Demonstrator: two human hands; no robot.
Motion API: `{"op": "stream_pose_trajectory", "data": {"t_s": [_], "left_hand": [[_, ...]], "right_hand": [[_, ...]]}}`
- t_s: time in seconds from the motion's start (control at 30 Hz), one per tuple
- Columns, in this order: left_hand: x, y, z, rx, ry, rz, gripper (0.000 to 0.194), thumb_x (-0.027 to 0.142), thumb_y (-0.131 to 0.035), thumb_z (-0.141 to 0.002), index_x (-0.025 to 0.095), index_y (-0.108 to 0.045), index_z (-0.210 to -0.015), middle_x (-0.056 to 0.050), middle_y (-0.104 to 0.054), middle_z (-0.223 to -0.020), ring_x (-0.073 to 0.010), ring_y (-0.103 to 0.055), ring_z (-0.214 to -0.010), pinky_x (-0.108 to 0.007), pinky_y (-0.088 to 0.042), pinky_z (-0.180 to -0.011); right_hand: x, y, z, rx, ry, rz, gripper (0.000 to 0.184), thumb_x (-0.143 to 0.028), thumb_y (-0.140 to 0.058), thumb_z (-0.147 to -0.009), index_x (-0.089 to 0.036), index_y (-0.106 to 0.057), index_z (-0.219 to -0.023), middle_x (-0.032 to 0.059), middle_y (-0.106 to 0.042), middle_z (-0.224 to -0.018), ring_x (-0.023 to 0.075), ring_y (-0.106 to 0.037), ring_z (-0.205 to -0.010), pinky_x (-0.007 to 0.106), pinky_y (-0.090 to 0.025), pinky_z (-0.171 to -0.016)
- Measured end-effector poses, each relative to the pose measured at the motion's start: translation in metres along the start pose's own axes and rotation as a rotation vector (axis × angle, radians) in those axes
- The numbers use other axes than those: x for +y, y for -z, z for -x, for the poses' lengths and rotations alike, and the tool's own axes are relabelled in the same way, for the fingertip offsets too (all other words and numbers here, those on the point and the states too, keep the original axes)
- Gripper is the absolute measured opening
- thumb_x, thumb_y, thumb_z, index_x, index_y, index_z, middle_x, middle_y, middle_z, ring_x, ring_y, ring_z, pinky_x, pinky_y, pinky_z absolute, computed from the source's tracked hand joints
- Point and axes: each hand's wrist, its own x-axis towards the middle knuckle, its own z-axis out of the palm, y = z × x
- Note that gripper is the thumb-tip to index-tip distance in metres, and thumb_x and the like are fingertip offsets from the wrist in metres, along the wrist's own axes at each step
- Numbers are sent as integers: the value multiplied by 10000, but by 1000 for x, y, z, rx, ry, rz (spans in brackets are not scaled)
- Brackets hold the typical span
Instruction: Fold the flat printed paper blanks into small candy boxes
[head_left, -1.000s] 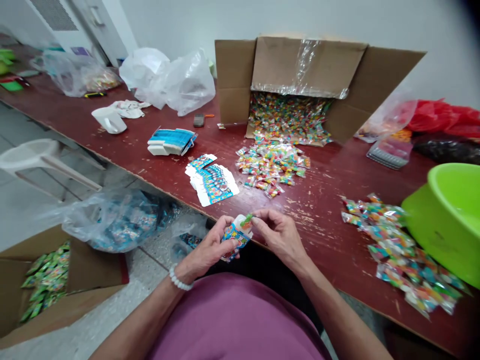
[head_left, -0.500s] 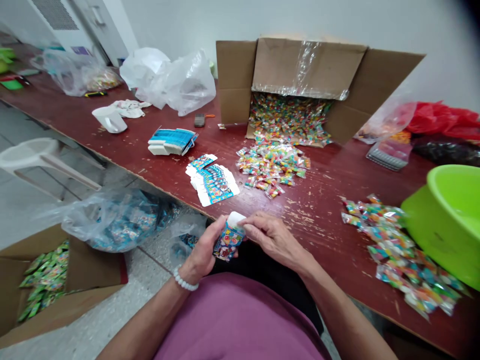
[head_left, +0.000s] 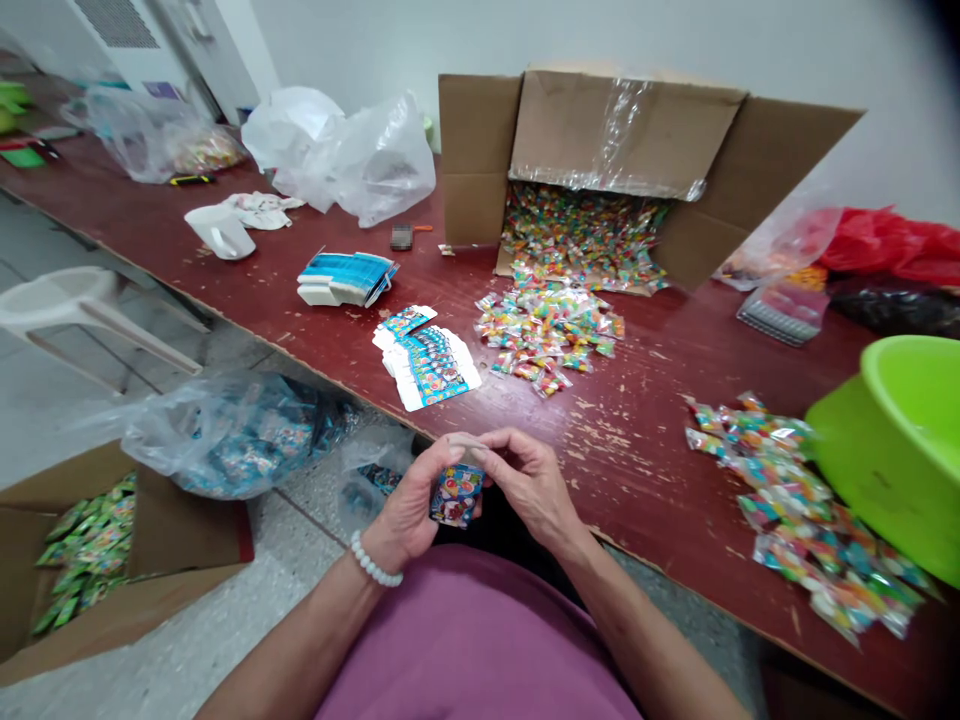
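While printed box (head_left: 455, 496) is gripped by left hand (head_left: 411, 503), its top is pinched by right hand (head_left: 531, 487); flat cartons (head_left: 437, 368) are fanned nearby.

light: falling cool, moderately bright, seemingly from above | glare: table (head_left: 637, 410) is shining mid-scene, box tape (head_left: 624, 112) is glinting | shadow: pooling under near-right table edge | blur: table's far-left end is looking soft, green basin (head_left: 877, 430) at right blurring | lens: stretching right side, far-right corner blacking out
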Motion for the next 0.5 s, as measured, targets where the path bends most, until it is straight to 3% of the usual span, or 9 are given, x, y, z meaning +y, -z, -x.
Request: {"op": "stream_pose_trajectory", "data": {"t_s": [0.1, 0.2, 0.33, 0.5], "left_hand": [[6, 1, -1, -79, 154, 81, 432, 512, -670, -875, 129, -677, -1073, -86, -721, -805, -176, -661, -546, -300, -580, -490], [11, 0, -3, -136, 196, 115, 469, 532, -530, -957, 140, -648, -1186, -85, -724, -795, -189, -657, -497, -310, -563, -438], [11, -3, -5, -39, 175, 77, 382, 439, -512, -988, 150, -657, -1191, -50, -710, -715, -182, -656, -483, -279, -546, -419], [9, -3, -4, 28, 148, 7, 495, 542, -476, -982, 128, -696, -1144, -88, -726, -754, -157, -641, -492, -250, -532, -416]], "right_hand": [[-2, 6, -1, -85, 148, 83, 165, -361, -685, -915, -217, -764, -928, 24, -771, -891, 134, -644, -627, 248, -522, -588], [-4, 12, -3, -219, 239, 150, 161, -308, -644, -951, -218, -759, -884, 41, -776, -994, 173, -714, -849, 289, -555, -784], [0, 11, -7, -184, 119, 107, 87, -275, -707, -891, -204, -734, -851, 44, -782, -996, 181, -728, -856, 284, -569, -757], [7, 6, -12, -174, -11, 73, 167, -325, -702, -875, -192, -750, -964, 56, -785, -976, 165, -708, -741, 262, -561, -632]]}}
